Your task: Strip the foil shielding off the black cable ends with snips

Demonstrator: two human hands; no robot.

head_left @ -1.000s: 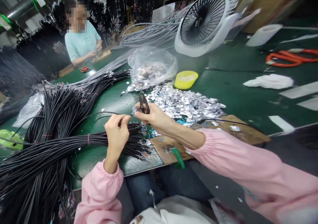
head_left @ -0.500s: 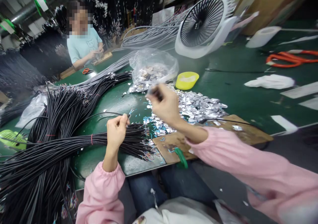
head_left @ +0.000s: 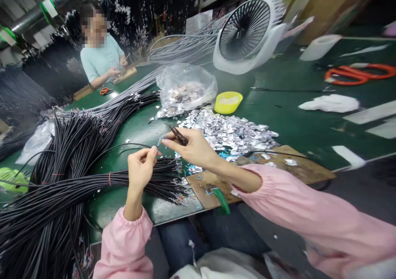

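Note:
My left hand (head_left: 140, 167) pinches a single black cable (head_left: 123, 144) close to its end, where thin coloured wires (head_left: 159, 142) stick out. My right hand (head_left: 194, 147) has thumb and finger at those wire tips and also holds small dark tweezers or snips (head_left: 178, 135) against its fingers, tips pointing up and left. Below my left hand lies a thick bundle of black cables (head_left: 102, 177), tied with a red band. Behind my right hand spreads a heap of small silvery foil pieces (head_left: 229, 130).
A clear bag of pieces (head_left: 185, 89), a yellow dish (head_left: 228, 102), a white fan (head_left: 247, 36) and orange scissors (head_left: 352, 73) are on the green table. A wooden board (head_left: 210, 188) with a green strip lies at the near edge. A person (head_left: 103, 60) sits across.
My right hand has come left and down from above the foil heap to the wire ends at my left hand. The view has shifted slightly.

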